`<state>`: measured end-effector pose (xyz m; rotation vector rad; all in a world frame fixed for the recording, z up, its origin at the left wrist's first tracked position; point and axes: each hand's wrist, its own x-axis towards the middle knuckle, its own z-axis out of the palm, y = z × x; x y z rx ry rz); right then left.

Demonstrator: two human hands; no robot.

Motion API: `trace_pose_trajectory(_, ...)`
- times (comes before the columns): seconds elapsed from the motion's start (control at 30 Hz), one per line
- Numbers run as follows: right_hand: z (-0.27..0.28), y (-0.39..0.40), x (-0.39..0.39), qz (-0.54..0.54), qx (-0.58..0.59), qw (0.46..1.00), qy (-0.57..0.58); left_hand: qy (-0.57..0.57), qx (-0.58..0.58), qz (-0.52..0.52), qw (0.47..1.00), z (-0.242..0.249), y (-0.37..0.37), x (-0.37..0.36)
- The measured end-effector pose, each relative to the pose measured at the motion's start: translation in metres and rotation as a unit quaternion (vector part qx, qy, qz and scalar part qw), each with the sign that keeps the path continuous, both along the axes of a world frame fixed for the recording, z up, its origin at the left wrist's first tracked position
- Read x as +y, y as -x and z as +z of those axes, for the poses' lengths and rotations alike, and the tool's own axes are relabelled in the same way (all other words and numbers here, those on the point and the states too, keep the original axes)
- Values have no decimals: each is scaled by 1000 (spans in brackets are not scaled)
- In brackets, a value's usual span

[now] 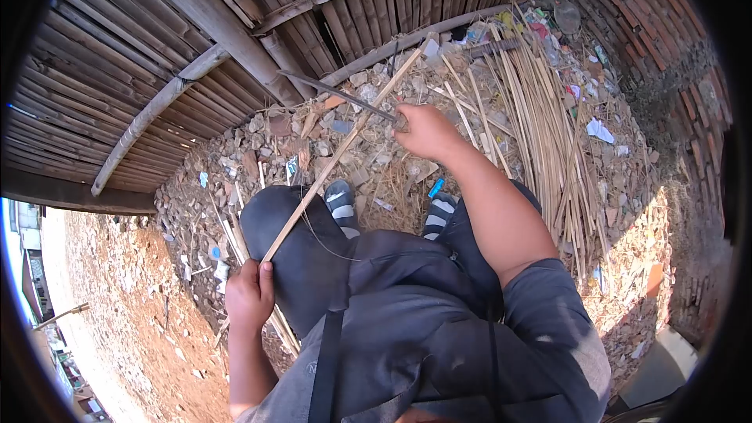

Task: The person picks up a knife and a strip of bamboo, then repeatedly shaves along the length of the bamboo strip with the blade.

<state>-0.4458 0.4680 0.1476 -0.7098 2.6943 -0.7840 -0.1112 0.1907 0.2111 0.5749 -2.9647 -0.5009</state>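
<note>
My left hand [249, 296] is closed around the lower end of a long, pale bamboo strip [323, 176]. The strip slants up across my left thigh towards the bamboo wall. In my right hand [423, 131], the fingers are wrapped round the handle of a long dark knife [333, 95], whose blade points up and left. The blade crosses the strip above its middle in this view. A thin curled sliver [323, 241] hangs over my left thigh. My feet, in striped footwear [340, 202], rest on the rubble between my knees.
A bundle of split bamboo strips [540, 110] lies on the right, beside my right arm. Ahead stands a bamboo-slat wall [141, 55] with thick poles; a brick wall [666, 23] rises at the right. Stones and litter cover the ground, including a bright blue object [436, 187].
</note>
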Motion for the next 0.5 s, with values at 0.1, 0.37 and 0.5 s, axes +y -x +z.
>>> trace_pose_trajectory(0.1,15,-32,-10,104,59,993,3,13,-9,-1,1000,-5,0,1)
trace_pose_trajectory(0.37,-1,-10,-9,57,-3,998,-2,-21,-30,-9,999,-7,-2,-8)
trace_pose_trajectory(0.5,-8,-21,-17,43,46,996,58,-35,-39,-23,998,-2,2,-10)
